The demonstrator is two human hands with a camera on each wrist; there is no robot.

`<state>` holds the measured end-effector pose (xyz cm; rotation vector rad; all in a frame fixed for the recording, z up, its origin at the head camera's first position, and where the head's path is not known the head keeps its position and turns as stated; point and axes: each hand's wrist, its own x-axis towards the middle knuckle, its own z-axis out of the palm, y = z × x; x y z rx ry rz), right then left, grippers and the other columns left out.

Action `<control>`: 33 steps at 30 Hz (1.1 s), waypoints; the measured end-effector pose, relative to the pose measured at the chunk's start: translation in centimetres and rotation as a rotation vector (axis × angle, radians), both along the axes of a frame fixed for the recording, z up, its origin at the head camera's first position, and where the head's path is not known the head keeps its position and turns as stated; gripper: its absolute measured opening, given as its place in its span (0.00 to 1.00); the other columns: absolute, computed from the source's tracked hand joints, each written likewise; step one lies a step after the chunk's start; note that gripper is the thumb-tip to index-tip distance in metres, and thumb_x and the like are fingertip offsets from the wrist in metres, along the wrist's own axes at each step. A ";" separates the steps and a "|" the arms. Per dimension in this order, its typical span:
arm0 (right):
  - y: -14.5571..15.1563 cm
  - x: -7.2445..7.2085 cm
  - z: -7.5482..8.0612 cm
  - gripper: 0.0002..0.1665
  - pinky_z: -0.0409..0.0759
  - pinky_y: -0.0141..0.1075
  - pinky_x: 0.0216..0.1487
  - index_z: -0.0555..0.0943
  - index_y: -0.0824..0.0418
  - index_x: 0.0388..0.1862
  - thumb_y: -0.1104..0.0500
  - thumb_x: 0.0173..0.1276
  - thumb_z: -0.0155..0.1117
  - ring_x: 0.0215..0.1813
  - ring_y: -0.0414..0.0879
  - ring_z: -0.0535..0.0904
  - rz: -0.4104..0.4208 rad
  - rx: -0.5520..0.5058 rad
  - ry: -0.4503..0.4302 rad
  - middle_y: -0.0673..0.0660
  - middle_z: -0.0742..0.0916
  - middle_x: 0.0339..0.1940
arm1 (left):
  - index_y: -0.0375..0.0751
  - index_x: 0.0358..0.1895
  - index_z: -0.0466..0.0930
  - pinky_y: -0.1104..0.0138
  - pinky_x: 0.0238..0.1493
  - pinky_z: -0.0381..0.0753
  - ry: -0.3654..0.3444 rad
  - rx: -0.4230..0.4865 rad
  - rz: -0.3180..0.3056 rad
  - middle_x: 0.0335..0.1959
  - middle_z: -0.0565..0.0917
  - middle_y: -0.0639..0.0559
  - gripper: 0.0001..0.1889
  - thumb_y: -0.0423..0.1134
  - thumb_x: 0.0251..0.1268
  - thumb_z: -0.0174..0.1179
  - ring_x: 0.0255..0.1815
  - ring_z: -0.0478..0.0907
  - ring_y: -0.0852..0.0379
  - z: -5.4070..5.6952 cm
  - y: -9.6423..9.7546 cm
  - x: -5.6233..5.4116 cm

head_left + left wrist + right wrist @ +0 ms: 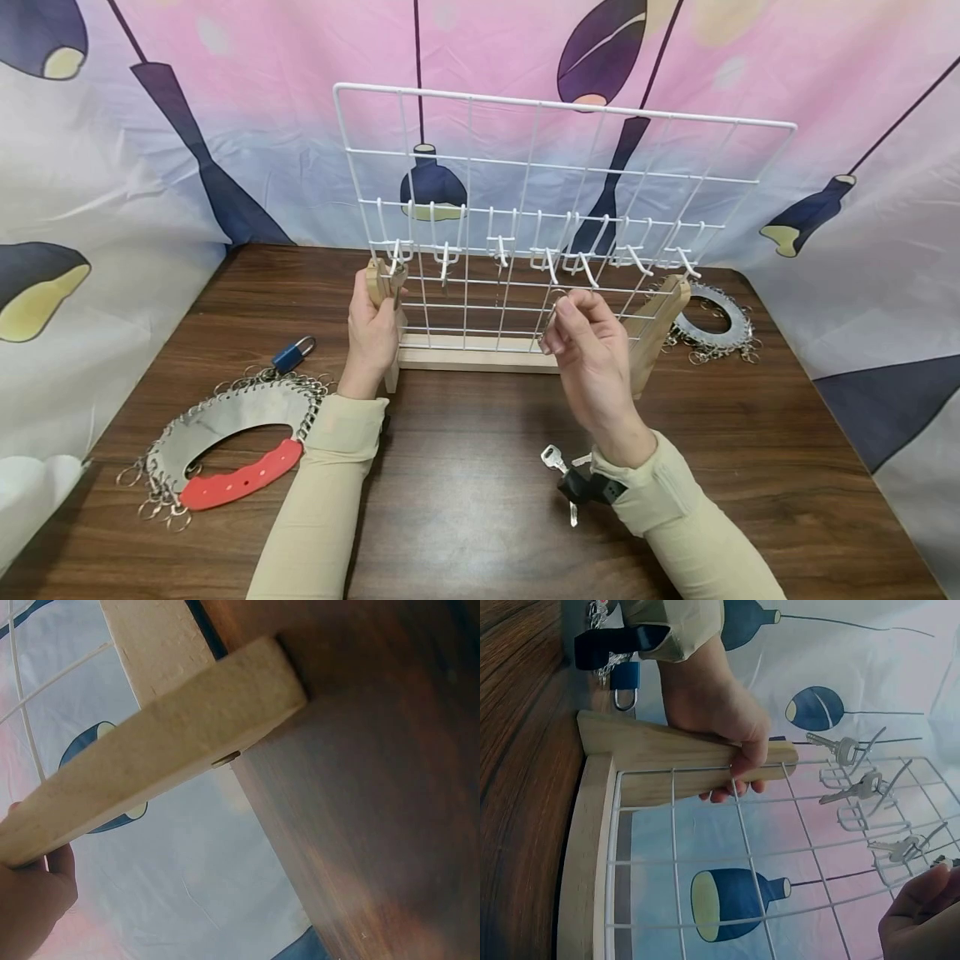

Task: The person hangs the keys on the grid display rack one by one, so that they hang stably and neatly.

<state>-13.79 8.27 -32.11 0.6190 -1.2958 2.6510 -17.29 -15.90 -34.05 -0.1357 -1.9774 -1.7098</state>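
Wooden stand [480, 358] is in the left hand's [372, 333] grip. Right hand [596, 354] pinches something metal [552, 310] near white hooks [551, 265].

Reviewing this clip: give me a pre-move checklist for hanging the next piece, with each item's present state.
1. Left hand steadying the pale wooden end support of the white wire rack: ok, it grips it.
2. Right hand pinching the small silver metal piece with a ring: ok.
3. That ring seated on a hook: cannot tell; it is close to one, but contact is unclear.
4. Three silver metal keys hanging on the left-hand hooks: ok.
5. Rightmost white wire hook bare: ok.
6. All keys hung: not ok; loose silver keys lie on the brown wood-grain table.
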 end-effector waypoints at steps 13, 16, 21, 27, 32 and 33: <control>-0.3 -0.1 0.2 0.02 0.68 0.32 0.30 0.75 0.56 0.37 0.61 0.72 0.59 0.23 0.40 0.65 0.020 -0.051 -0.025 0.50 0.71 0.22 | 0.28 0.52 0.68 0.70 0.30 0.71 0.035 0.003 0.020 0.32 0.79 0.53 0.17 0.21 0.60 0.42 0.26 0.72 0.62 -3.3 -1.1 -2.4; -0.4 -0.2 0.3 0.03 0.67 0.32 0.30 0.75 0.56 0.37 0.60 0.71 0.61 0.23 0.40 0.65 0.023 -0.062 -0.040 0.50 0.71 0.22 | 0.28 0.52 0.68 0.70 0.29 0.71 0.053 -0.001 0.017 0.32 0.78 0.52 0.17 0.22 0.59 0.42 0.25 0.72 0.61 -3.3 -1.1 -2.4; -0.6 -0.2 0.5 0.04 0.67 0.31 0.30 0.74 0.55 0.37 0.58 0.70 0.62 0.23 0.40 0.64 0.017 -0.053 -0.048 0.50 0.70 0.21 | 0.28 0.52 0.68 0.69 0.33 0.71 0.060 -0.012 0.019 0.33 0.79 0.47 0.16 0.23 0.60 0.42 0.30 0.73 0.61 -3.3 -1.1 -2.4; -0.7 -0.3 0.5 0.03 0.67 0.32 0.30 0.75 0.56 0.37 0.60 0.71 0.59 0.22 0.40 0.64 0.015 -0.051 -0.046 0.50 0.70 0.21 | 0.28 0.52 0.68 0.69 0.35 0.70 0.059 -0.013 0.016 0.35 0.79 0.39 0.16 0.23 0.61 0.42 0.32 0.73 0.61 -3.1 -1.0 -2.4; -0.7 -0.4 0.4 0.03 0.66 0.31 0.30 0.75 0.55 0.36 0.59 0.71 0.60 0.22 0.40 0.64 0.013 -0.055 -0.054 0.50 0.70 0.21 | 0.28 0.52 0.68 0.69 0.34 0.71 0.046 -0.013 0.024 0.34 0.80 0.44 0.16 0.23 0.61 0.42 0.32 0.75 0.52 -3.2 -1.0 -2.3; -0.7 -0.4 0.3 0.03 0.66 0.31 0.30 0.75 0.55 0.36 0.60 0.71 0.59 0.22 0.40 0.64 0.013 -0.055 -0.056 0.50 0.71 0.21 | 0.28 0.53 0.68 0.68 0.34 0.71 0.043 -0.012 0.027 0.34 0.79 0.45 0.17 0.22 0.61 0.42 0.32 0.75 0.50 -3.2 -1.1 -2.3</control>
